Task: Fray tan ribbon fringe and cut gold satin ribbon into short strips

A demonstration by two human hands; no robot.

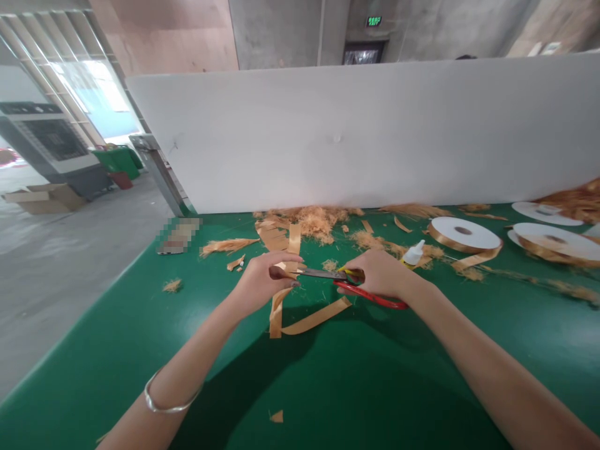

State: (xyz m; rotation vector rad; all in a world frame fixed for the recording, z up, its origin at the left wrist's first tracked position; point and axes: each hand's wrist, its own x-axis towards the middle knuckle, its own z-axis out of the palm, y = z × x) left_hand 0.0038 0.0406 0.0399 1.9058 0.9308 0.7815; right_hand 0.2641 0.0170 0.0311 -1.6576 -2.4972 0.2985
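Note:
My right hand [377, 274] is wrapped round red-handled scissors [375, 296], whose blades point left toward my left hand [268, 281]. Between the thumb and fingers of my left hand, a piece of gold ribbon is pinched, close to the blade tips. Whether the blades touch the ribbon I cannot tell. Under and below the left hand lie gold ribbon strips [316, 317] on the green table [356, 381]. A white-capped glue bottle [414, 252] is just behind the right hand, partly hidden by it.
Frayed tan fibres [319, 222] are heaped along a white partition [337, 137]. Ribbon rolls [464, 234] lie at the right. A blurred flat object [179, 236] rests at the left edge. A ribbon scrap [277, 416] is near the front, a fibre tuft [172, 285] at left.

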